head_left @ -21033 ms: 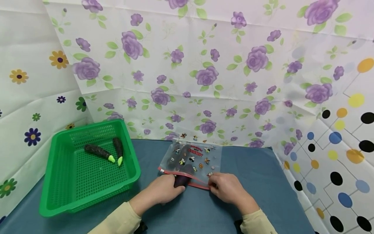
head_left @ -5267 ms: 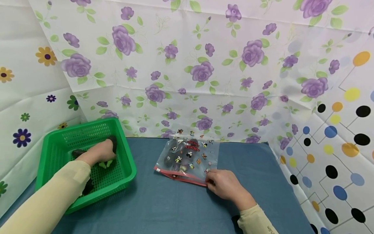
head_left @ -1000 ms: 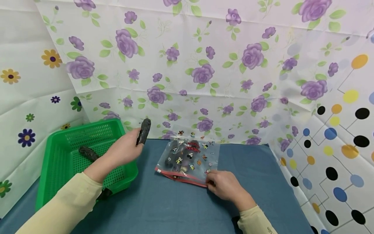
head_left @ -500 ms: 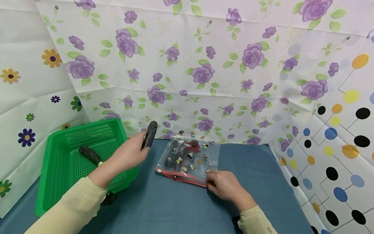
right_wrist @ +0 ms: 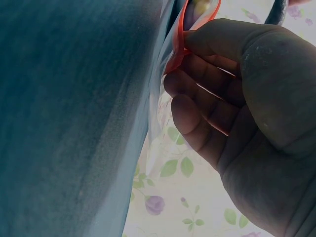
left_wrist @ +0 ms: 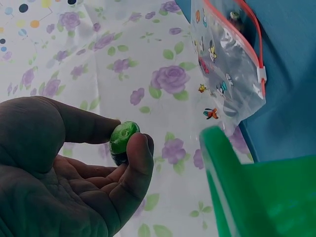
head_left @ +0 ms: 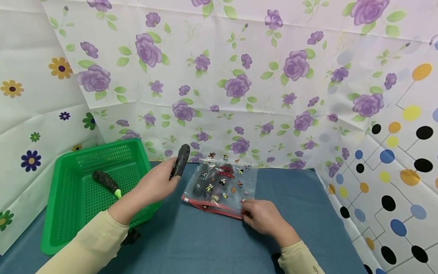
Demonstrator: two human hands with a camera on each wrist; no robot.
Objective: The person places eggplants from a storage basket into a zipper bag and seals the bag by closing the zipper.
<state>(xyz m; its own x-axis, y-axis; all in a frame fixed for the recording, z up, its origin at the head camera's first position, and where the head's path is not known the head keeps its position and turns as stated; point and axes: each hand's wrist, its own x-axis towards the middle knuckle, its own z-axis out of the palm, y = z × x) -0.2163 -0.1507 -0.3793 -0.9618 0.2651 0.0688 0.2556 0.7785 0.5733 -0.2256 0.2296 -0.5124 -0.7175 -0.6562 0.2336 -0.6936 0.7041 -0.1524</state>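
In the head view my left hand (head_left: 158,182) grips a long dark eggplant (head_left: 181,160) between the green basket and a clear zip bag. The left wrist view shows the eggplant's bright green stem end (left_wrist: 123,138) pinched between thumb and finger. My right hand (head_left: 261,216) pinches the red-edged mouth of the zip bag (head_left: 244,190) at its right corner. In the right wrist view, thumb and forefinger hold the red zip strip (right_wrist: 177,57). Several dark, rounded things show blurrily through the printed plastic. The bag lies flat, its mouth toward me and slightly parted.
The green perforated basket (head_left: 51,213) stands on the left, with another dark eggplant (head_left: 107,182) with a green stem lying in it. A blue cloth (head_left: 205,247) covers the table. Flowered sheeting (head_left: 219,87) hangs behind, and a dotted sheet (head_left: 393,190) hangs on the right.
My left hand was in the basket several seconds ago; it has lifted out an eggplant and moved right toward the bag. The right hand keeps its hold on the bag corner.
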